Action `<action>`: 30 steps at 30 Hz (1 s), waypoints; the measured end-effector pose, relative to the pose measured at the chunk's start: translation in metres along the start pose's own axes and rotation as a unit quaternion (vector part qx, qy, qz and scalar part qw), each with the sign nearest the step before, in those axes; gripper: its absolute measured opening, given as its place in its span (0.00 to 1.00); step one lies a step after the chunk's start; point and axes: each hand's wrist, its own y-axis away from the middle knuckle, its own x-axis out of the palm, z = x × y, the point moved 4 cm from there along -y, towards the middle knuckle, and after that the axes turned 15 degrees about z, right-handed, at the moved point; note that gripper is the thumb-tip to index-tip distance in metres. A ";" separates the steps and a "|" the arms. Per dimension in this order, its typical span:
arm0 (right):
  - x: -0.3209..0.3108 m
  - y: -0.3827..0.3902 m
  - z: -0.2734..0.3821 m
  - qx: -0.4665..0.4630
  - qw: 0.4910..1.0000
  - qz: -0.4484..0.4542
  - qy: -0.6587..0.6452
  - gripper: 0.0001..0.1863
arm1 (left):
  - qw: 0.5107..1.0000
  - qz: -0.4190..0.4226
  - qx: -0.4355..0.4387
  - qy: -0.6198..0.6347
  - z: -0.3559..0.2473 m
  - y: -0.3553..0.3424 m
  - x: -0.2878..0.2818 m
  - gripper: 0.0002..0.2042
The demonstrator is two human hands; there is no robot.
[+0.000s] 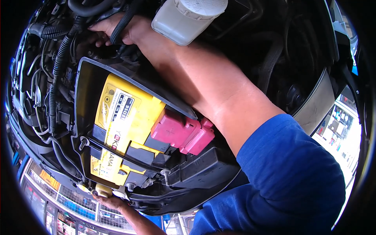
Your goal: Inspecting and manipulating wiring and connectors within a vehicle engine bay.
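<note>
A car's engine bay holds a yellow battery (pixel 112 100) with a pink terminal cover (pixel 175 130) and a black hold-down bar. My right arm, in a blue sleeve, reaches across beside the battery to the upper left, where my right hand (pixel 111 30) is among black hoses (pixel 118 31), fingers bent and partly hidden; what they grip I cannot make out. At the bottom, my left hand (pixel 109 201) has its fingers round a small tan-gold rounded part (pixel 103 189) below the battery's lower left corner.
A white plastic reservoir (pixel 184 21) sits just above my right forearm. Wiring and corrugated hoses (pixel 56 80) crowd the left side. The curved front edge of the car runs below, with wire-mesh shelving (pixel 78 201) beyond it. A bright area (pixel 337 129) with stocked shelves shows at the right.
</note>
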 end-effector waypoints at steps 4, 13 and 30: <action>-0.001 -0.001 -0.001 0.001 1.000 0.002 -0.004 0.14 | 1.000 -0.003 0.007 -0.006 0.004 -0.003 -0.005 0.34; -0.006 -0.006 -0.001 -0.004 1.000 0.005 -0.014 0.13 | 1.000 -0.016 0.019 -0.008 0.008 -0.006 -0.012 0.32; 0.002 -0.017 -0.004 0.013 1.000 0.019 -0.016 0.12 | 0.999 0.009 0.043 -0.028 0.013 -0.005 -0.014 0.33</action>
